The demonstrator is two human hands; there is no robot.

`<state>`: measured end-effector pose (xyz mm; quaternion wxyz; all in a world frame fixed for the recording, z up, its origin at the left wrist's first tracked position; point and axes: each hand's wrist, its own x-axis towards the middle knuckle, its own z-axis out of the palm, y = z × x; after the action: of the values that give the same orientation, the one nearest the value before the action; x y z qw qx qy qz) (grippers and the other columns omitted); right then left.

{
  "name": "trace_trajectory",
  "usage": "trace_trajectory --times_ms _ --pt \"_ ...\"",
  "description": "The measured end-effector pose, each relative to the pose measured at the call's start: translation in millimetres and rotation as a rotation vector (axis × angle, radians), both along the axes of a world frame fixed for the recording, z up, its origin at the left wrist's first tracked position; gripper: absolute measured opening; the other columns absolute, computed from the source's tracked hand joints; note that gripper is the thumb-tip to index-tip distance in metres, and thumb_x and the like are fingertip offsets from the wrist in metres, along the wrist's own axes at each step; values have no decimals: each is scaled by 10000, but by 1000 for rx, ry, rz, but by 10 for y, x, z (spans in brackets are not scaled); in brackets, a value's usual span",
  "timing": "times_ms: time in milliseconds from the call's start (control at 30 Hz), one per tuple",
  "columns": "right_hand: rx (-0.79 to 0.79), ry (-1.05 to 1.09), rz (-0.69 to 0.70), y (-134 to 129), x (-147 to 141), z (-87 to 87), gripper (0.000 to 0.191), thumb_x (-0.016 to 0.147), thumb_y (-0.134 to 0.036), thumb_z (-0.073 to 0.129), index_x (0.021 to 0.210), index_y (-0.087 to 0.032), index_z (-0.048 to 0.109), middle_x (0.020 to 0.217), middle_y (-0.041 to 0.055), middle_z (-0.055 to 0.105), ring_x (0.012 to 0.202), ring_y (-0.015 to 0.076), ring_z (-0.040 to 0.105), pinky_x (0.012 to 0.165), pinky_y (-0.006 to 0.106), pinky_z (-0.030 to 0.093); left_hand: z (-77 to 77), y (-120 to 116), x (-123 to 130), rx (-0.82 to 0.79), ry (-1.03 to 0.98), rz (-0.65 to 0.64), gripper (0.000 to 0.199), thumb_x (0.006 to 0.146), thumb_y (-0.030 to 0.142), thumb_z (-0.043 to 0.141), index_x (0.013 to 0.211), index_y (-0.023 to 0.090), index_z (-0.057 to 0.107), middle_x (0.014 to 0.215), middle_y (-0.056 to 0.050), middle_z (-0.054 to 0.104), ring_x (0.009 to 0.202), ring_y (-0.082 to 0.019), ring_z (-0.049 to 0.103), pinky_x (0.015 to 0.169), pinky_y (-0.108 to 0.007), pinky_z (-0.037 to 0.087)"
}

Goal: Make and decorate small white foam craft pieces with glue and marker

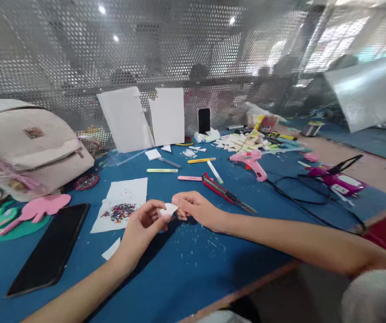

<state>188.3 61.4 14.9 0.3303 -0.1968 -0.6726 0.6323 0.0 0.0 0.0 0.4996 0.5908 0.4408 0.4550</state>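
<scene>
My left hand (143, 228) pinches a small white piece (168, 209), thin and roughly wedge-shaped, above the blue table. My right hand (193, 207) is closed against that piece's right edge, thumb and fingers together; what its fingertips hold is hidden. Left of my hands lies a white sheet (127, 188) bearing a heap of multicoloured bits (120, 212). Beside my left wrist rests a white triangular scrap (112, 249). White crumbs (196, 244) are scattered on the table below my hands. A red box cutter (219, 188), its blade out, lies beyond my right forearm.
A pink glue gun (251, 162) with a black cable lies right of several highlighters (196, 160). Pale strips (243, 141) are piled behind. A dark tablet-like slab (49, 251) and a beige backpack (34, 148) occupy the left. A phone (204, 120) stands at the back.
</scene>
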Motion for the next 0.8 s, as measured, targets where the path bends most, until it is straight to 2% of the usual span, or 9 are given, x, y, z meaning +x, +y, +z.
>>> trace_trajectory --times_ms 200,433,567,800 --pt "2 8 0 -9 -15 17 523 937 -597 533 635 -180 442 594 -40 439 557 111 486 538 243 323 32 -43 56 -31 -14 -83 219 975 339 630 1074 143 634 997 -42 665 805 -162 662 729 -336 572" --pt "77 -28 -101 47 2 48 497 970 -552 489 646 -176 464 578 -46 432 529 93 363 539 251 287 86 -48 81 -29 -71 -26 292 1002 409 572 1127 148 613 968 -40 662 745 -148 650 681 -314 560" --pt "137 -79 -118 44 11 43 504 973 -534 484 620 -176 457 569 -42 438 521 94 369 529 254 288 74 -59 83 -28 -96 -7 307 1005 423 562 1138 149 601 967 -41 660 745 -150 654 670 -310 559" --pt "234 -143 -75 -56 15 122 436 1017 -382 436 636 -171 454 611 -29 485 547 94 407 541 246 307 60 -43 50 28 -29 -1 227 982 357 616 1061 144 627 969 -35 656 765 -149 646 692 -313 561"
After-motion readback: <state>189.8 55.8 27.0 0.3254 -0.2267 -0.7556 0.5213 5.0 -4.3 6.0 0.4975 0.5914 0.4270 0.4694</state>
